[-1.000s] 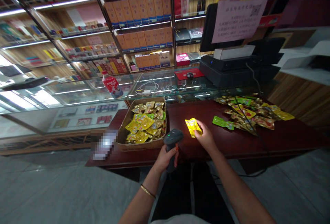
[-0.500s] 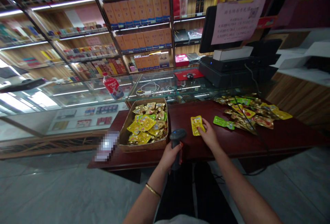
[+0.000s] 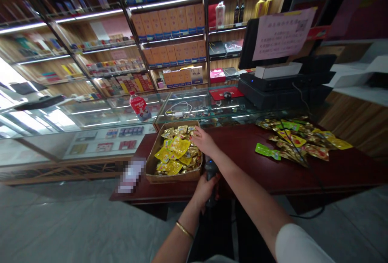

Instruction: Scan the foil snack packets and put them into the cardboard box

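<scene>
Barcode scanner (image 3: 210, 166) clamped in left hand (image 3: 205, 190); right hand (image 3: 206, 142) at right edge of cardboard box (image 3: 174, 179), over foil snack packets (image 3: 178, 146) inside, hold impossible to tell; possible spill onto table (image 3: 239, 142) from brushing the heap; leftward shift of right hand to box since half a second ago

- Scanner (image 3: 211, 167): dark, held roughly upright in the left grip (image 3: 206, 189), small blue light lit on top.
- Box (image 3: 174, 178): brown cardboard, open-topped, on the left of the worktop (image 3: 238, 144).
- Packets (image 3: 178, 146): shiny gold and yellow, heaped inside the box, right grip (image 3: 203, 139) over their right edge.
- Loose pile (image 3: 315, 139): gold, yellow and green packets, worktop's right side; one green packet (image 3: 267, 152) lies at its left edge.
</scene>
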The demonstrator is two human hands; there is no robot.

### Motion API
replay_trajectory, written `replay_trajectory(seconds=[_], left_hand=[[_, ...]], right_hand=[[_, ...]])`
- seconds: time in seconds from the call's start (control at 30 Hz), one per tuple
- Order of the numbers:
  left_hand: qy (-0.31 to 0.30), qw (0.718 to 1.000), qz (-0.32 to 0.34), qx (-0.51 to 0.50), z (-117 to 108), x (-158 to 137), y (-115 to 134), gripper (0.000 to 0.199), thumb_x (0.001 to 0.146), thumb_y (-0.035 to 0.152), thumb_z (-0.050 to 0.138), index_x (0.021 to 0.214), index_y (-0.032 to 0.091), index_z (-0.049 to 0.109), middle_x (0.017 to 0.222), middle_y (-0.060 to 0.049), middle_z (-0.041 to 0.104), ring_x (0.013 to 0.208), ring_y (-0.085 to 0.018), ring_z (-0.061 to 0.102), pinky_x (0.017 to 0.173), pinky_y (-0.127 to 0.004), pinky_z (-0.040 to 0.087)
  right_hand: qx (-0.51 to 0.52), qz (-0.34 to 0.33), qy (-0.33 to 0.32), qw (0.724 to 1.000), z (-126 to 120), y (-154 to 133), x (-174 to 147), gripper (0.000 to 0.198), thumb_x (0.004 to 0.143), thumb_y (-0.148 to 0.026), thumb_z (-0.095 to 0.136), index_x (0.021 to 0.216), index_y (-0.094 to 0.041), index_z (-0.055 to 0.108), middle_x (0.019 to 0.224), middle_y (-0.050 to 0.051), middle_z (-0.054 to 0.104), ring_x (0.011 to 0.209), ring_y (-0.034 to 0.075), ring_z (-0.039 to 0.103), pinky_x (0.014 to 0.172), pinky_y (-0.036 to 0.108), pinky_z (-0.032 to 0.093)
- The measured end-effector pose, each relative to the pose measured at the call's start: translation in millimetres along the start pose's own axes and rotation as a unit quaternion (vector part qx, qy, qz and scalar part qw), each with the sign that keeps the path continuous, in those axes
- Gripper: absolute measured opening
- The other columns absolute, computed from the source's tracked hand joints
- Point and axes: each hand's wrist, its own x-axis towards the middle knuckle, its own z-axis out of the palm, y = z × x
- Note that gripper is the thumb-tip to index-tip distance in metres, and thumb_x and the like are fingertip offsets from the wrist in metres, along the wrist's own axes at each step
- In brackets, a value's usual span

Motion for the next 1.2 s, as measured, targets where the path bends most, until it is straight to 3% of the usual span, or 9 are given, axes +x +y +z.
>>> replay_trajectory(seconds=[0.1, 0.2, 0.3, 0.43, 0.67, 0.87, 1.0, 1.07, 1.2], left_hand=[[-0.004, 1.0, 0.0, 0.003, 0.4, -0.3, -0.3, 0.047, 0.074, 0.058, 0.071, 0.094, 0.021, 0.049, 0.052, 0.008, 0.055, 0.034, -0.012, 0.05, 0.034, -0.022, 0.042], [-0.006, 1.0, 0.001, 0.006, 0.2, -2.1, 0.0, 0.047, 0.074, 0.057, 0.073, 0.093, 0.021, 0.05, 0.054, 0.008, 0.056, 0.035, -0.011, 0.051, 0.035, -0.021, 0.041], [-0.012, 1.0, -0.003, 0.009, 0.2, -3.0, 1.7, 0.046, 0.074, 0.057, 0.074, 0.091, 0.021, 0.051, 0.055, 0.007, 0.056, 0.035, -0.011, 0.051, 0.034, -0.021, 0.04], [-0.011, 1.0, -0.002, 0.017, 1.3, -1.8, 3.2, 0.047, 0.073, 0.059, 0.074, 0.088, 0.021, 0.052, 0.053, 0.008, 0.055, 0.035, -0.011, 0.05, 0.034, -0.021, 0.04], [0.008, 1.0, 0.002, 0.009, 0.3, -0.2, -0.3, 0.051, 0.071, 0.064, 0.074, 0.086, 0.021, 0.051, 0.052, 0.008, 0.055, 0.035, -0.011, 0.05, 0.033, -0.02, 0.039], [-0.004, 1.0, 0.0, 0.016, 0.5, -1.0, 1.9, 0.054, 0.07, 0.066, 0.076, 0.088, 0.021, 0.052, 0.052, 0.007, 0.056, 0.034, -0.011, 0.05, 0.033, -0.02, 0.04], [-0.006, 1.0, -0.008, 0.012, 0.2, -1.1, 1.6, 0.052, 0.071, 0.063, 0.076, 0.09, 0.02, 0.054, 0.052, 0.007, 0.056, 0.034, -0.011, 0.05, 0.033, -0.02, 0.04], [-0.005, 1.0, -0.007, 0.008, 0.3, -1.1, 1.1, 0.051, 0.071, 0.062, 0.076, 0.089, 0.021, 0.054, 0.052, 0.007, 0.056, 0.034, -0.011, 0.05, 0.033, -0.02, 0.04], [-0.004, 1.0, 0.002, -0.002, 1.0, -1.6, 0.9, 0.05, 0.071, 0.062, 0.077, 0.088, 0.021, 0.054, 0.052, 0.007, 0.056, 0.034, -0.01, 0.05, 0.033, -0.019, 0.039]], right_hand=[[-0.057, -0.044, 0.052, 0.996, -42.9, 25.1, -31.7, 0.058, 0.081, -0.031, 0.07, 0.136, -0.019, 0.058, 0.133, 0.017, 0.067, 0.109, 0.024, 0.071, 0.098, 0.042, 0.055], [-0.15, -0.041, 0.173, 0.973, -120.1, 66.8, -91.9, 0.044, 0.086, -0.036, 0.058, 0.126, -0.019, 0.064, 0.12, 0.015, 0.073, 0.1, 0.024, 0.073, 0.093, 0.044, 0.058], [-0.289, -0.016, 0.295, 0.911, -191.5, 91.3, -145.9, 0.038, 0.086, -0.039, 0.053, 0.113, -0.018, 0.07, 0.109, 0.014, 0.075, 0.094, 0.027, 0.072, 0.091, 0.048, 0.057], [-0.463, -0.079, 0.312, 0.826, -237.1, 74.9, -154.5, 0.039, 0.089, -0.032, 0.047, 0.116, -0.017, 0.071, 0.119, 0.016, 0.071, 0.11, 0.029, 0.066, 0.102, 0.047, 0.05], [-0.619, 0.02, 0.3, 0.726, -230.4, 60.9, -107.7, 0.047, 0.092, -0.025, 0.044, 0.135, -0.01, 0.061, 0.135, 0.025, 0.064, 0.128, 0.037, 0.055, 0.112, 0.069, 0.024], [-0.586, -0.095, 0.235, 0.77, -192.8, 93.6, -127.8, 0.032, 0.098, -0.03, 0.042, 0.112, -0.023, 0.069, 0.133, 0.012, 0.069, 0.134, 0.032, 0.052, 0.115, 0.074, -0.005], [-0.565, -0.119, 0.215, 0.788, -184.6, 96.7, -139.4, 0.025, 0.098, -0.031, 0.046, 0.091, -0.024, 0.069, 0.121, 0.009, 0.074, 0.131, 0.031, 0.055, 0.117, 0.071, 0.003], [-0.57, -0.107, 0.232, 0.781, -185.5, 95.4, -141.3, 0.022, 0.095, -0.032, 0.051, 0.105, -0.024, 0.069, 0.134, 0.012, 0.067, 0.136, 0.032, 0.05, 0.117, 0.068, 0.015], [-0.591, -0.058, 0.311, 0.742, -185.3, 92.7, -141.0, 0.067, 0.089, -0.049, 0.062, 0.147, -0.019, 0.048, 0.161, 0.025, 0.034, 0.147, 0.046, 0.029, 0.11, 0.074, 0.023]])
